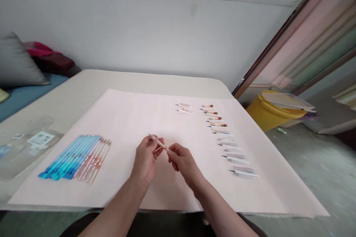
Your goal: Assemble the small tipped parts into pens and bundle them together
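Note:
Both my hands meet over the middle of a large pale pink sheet (133,118). My left hand (147,153) is closed around a thin whitish pen (157,141) that slants up to the left. My right hand (180,159) pinches the pen's lower right end. A row of blue and clear pink pens (76,157) lies side by side on the sheet at the left. At the right, a column of small pen parts and caps (226,140) is laid out, with a few more pen parts (184,108) further back.
The sheet covers a beige table (83,85). Clear plastic packaging (30,144) lies at the table's left edge. A yellow bin (269,113) stands on the floor at the right. A grey cushion (16,63) and red cloth (47,53) lie far left.

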Action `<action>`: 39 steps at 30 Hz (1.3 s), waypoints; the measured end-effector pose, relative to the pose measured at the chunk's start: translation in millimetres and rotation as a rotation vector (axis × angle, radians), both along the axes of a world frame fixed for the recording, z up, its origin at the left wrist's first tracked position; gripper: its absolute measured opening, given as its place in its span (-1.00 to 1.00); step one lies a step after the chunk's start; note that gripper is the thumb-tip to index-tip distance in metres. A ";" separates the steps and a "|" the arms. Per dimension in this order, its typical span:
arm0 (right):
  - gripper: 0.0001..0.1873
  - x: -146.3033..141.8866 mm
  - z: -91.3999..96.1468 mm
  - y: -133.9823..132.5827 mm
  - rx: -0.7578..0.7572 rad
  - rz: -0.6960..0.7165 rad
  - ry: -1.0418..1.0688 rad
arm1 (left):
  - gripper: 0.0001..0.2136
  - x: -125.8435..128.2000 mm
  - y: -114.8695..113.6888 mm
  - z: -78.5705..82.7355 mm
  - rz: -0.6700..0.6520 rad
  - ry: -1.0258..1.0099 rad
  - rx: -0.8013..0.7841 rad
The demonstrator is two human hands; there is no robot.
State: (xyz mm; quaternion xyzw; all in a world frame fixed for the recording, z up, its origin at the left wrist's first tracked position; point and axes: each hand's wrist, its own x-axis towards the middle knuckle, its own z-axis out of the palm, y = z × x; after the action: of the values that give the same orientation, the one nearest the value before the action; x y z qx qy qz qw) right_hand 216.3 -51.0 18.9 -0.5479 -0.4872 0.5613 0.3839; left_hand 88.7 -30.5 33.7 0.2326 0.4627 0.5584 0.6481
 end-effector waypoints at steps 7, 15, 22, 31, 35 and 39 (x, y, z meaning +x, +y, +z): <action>-0.74 -0.6 1.2 -2.5 0.042 -0.038 -0.069 | -0.81 -0.5 2.0 -1.7 -0.004 0.001 0.003; -0.81 -2.8 3.0 -5.5 0.025 -0.073 -0.036 | -0.82 -0.8 0.9 0.1 0.010 -0.002 -0.001; -0.89 -3.1 1.0 -1.5 -0.010 -0.041 0.028 | -0.84 -1.2 3.1 1.2 0.012 -0.006 -0.021; -0.86 -3.4 10.1 -7.4 0.087 -0.020 -0.168 | -0.84 -2.6 2.7 0.4 0.031 -0.007 -0.009; -0.74 -0.4 11.0 -4.7 -0.063 0.062 0.109 | -0.86 -2.6 2.7 4.9 0.016 -0.009 -0.014; -0.87 -1.8 5.2 -4.4 0.128 -0.120 -0.198 | -0.86 -2.7 2.8 4.7 0.041 -0.004 -0.012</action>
State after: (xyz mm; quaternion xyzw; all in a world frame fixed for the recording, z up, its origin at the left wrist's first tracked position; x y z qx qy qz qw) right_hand 214.5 -55.3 24.1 -0.6032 -0.5237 0.4482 0.4012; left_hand 86.1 -27.7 38.4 0.2181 0.4694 0.5692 0.6388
